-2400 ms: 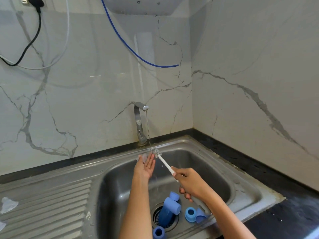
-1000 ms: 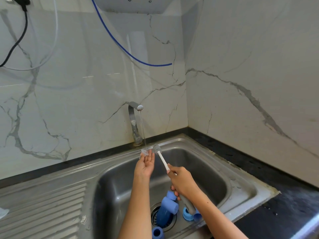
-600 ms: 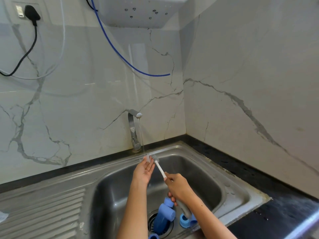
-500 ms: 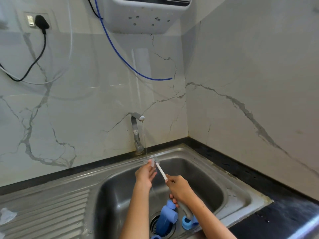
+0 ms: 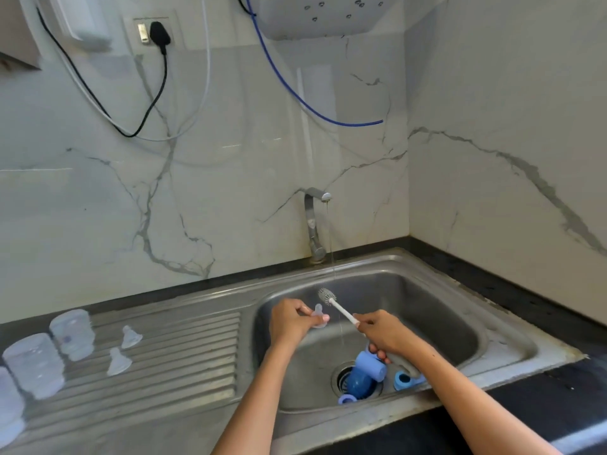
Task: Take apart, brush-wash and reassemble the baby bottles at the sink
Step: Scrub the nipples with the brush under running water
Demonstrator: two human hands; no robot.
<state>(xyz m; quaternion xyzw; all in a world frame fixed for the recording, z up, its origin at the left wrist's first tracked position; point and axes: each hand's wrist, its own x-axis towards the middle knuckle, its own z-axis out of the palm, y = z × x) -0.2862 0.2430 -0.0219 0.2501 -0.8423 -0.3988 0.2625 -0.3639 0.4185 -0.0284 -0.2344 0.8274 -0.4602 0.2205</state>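
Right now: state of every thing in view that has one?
Tap: on, thin stream.
Left hand: pinching clear teat.
Right hand: gripping brush, head off the teat.
Blue caps and rings: loose in the sink, by the drain.
Bottles: on the drainboard, capless.
Two teats: on the drainboard, detached.
Plug: in socket.

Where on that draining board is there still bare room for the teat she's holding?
Bare ribs lie between the two loose teats and the sink bowl. The far left is crowded with bottles.
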